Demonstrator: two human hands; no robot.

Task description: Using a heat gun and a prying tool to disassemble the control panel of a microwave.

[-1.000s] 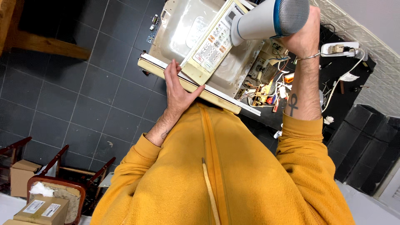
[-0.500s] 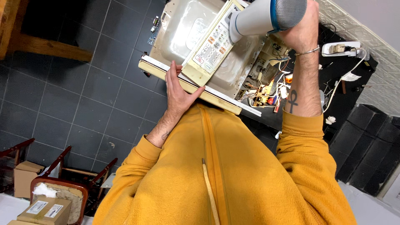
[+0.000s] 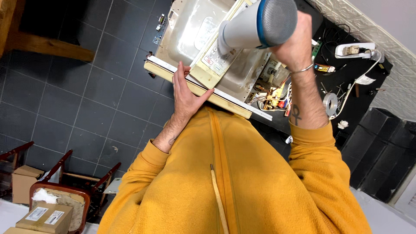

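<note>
A cream microwave oven with its casing off lies on a dark bench, wiring and circuit boards showing at its right side. My left hand presses flat against the edge of its cream control panel, fingers straight. My right hand grips a grey hair-dryer-like heat tool with a blue ring and mesh back, its nozzle aimed at the control panel's keypad. I wear a mustard-yellow zipped fleece.
A white power strip, a roll of tape and cables lie on the dark bench at right. Dark tiled floor at left, with wooden chairs and cardboard boxes at lower left. Black speakers stand at right.
The heat tool in my right hand has shifted slightly left, closer over the keypad. My left hand stays pressed on the panel's edge.
</note>
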